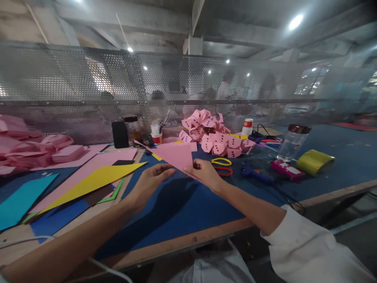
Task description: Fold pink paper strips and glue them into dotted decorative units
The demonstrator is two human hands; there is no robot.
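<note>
A pink sheet of paper point(178, 154) is held up over the blue table, its narrow end pointing to the left. My right hand point(203, 171) pinches the sheet at its lower right corner. Just below the paper's lower left edge, my left hand point(153, 181) has its fingers stretched out and apart; whether a fingertip touches the paper is hard to see. Scissors point(223, 166) with yellow and red handles lie right behind my right hand. Behind the sheet is a pile of folded pink paper pieces with dark dots point(206, 127).
Coloured sheets, with a yellow one point(88, 182) on top, lie at left, near pink paper strips point(35, 151). At right are a blue glue gun point(257, 174), a clear bottle point(291, 143) and a yellow tape roll point(315, 162). A perforated metal screen point(176, 78) stands behind.
</note>
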